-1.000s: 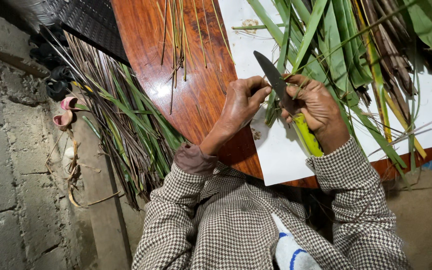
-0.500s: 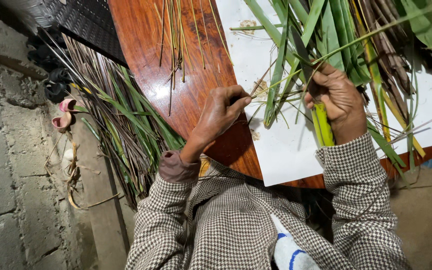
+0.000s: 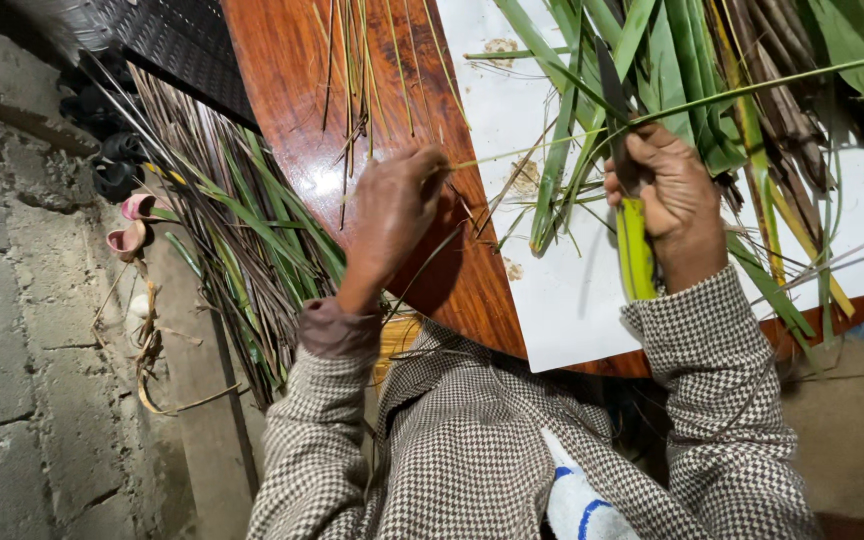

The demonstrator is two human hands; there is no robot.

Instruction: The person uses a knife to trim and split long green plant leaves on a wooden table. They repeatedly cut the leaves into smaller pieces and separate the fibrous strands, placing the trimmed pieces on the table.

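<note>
You see, placed from the wooden table (image 3: 302, 90): 1 white sheet (image 3: 572, 300) on its right part | 1 knife (image 3: 617, 110) above the sheet | 2 hands over the table, left hand (image 3: 397, 205), right hand (image 3: 667, 195) | 2 pink shoes (image 3: 132, 225) left of the table | leaf strips too many to count

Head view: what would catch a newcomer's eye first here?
The right hand grips a knife with a yellow-green handle, blade pointing into the heap of green leaves on the white sheet. The left hand pinches a thin green strip over the glossy wooden table. Left of the table, a bundle of stripped stalks lies on the ground.
</note>
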